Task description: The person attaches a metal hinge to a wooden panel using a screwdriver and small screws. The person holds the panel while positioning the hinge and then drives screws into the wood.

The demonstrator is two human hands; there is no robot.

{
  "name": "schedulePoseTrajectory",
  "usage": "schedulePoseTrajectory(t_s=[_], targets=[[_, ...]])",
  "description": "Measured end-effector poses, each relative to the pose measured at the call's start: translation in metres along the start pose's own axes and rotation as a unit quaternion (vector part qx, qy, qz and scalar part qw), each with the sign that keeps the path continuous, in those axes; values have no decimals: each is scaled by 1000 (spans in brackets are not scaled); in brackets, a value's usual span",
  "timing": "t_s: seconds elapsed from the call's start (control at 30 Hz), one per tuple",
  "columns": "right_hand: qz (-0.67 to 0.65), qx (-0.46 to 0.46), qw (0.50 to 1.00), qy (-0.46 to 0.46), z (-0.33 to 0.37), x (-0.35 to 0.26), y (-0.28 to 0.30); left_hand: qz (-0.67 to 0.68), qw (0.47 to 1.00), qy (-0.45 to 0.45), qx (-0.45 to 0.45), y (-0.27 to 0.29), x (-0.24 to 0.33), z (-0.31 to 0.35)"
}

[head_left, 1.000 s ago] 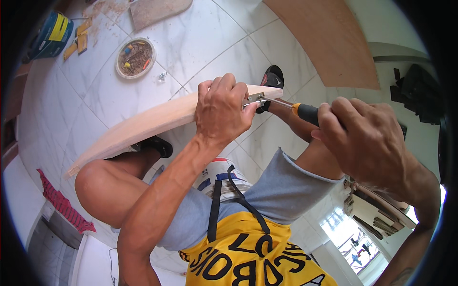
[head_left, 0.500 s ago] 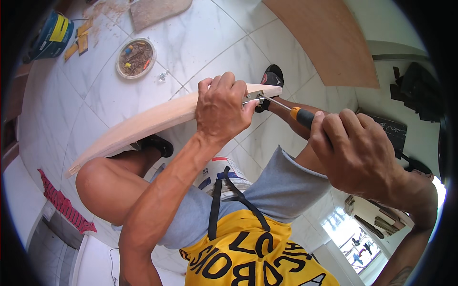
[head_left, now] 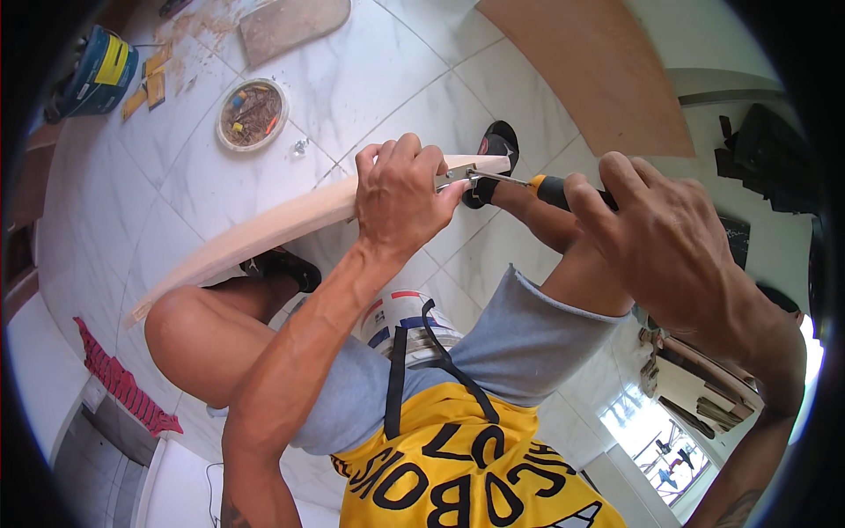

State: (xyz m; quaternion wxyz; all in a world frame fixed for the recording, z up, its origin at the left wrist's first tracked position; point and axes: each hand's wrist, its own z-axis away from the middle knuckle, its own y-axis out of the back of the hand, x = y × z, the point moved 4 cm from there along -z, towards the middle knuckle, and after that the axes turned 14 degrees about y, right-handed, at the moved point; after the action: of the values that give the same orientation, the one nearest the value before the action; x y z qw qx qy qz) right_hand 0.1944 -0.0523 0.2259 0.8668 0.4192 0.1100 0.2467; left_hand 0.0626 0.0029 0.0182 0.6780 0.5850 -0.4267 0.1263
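Note:
A long pale wooden board [head_left: 255, 233] slants from my left knee up to the right, its far end narrowing. My left hand [head_left: 400, 194] is wrapped over the board near that end, with the thumb beside a small metal hinge [head_left: 458, 174]. In my right hand [head_left: 651, 229] is a screwdriver [head_left: 550, 189] with a yellow and dark handle, held almost level. Its tip meets the hinge at a screw. Fingers and palm hide the back of the handle.
A round tub of screws [head_left: 253, 115] stands on the tiled floor, a blue bucket [head_left: 101, 75] at far left. A large brown wooden sheet [head_left: 598, 79] lies at far right. Between my legs is a white bucket [head_left: 409, 317].
My right hand has turned on the screwdriver handle and risen slightly. The board, hinge and left hand have shifted a little to the left.

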Motion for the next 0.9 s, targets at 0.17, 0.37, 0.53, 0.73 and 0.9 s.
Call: schedulePoseTrajectory(t_s=[0.17, 0.37, 0.53, 0.73, 0.9], targets=[[61, 20, 998, 22, 5, -9, -9, 53, 997, 13, -48, 5, -8, -2], [32, 72, 997, -13, 15, -2, 9, 88, 989, 47, -106, 20, -23, 0], [3, 119, 993, 16, 6, -3, 14, 73, 984, 77, -147, 26, -26, -1], [-32, 121, 992, 28, -6, -6, 4, 110, 978, 63, -165, 26, -31, -4], [-17, 125, 992, 31, -9, -7, 5, 118, 971, 82, -191, 26, -28, -5]])
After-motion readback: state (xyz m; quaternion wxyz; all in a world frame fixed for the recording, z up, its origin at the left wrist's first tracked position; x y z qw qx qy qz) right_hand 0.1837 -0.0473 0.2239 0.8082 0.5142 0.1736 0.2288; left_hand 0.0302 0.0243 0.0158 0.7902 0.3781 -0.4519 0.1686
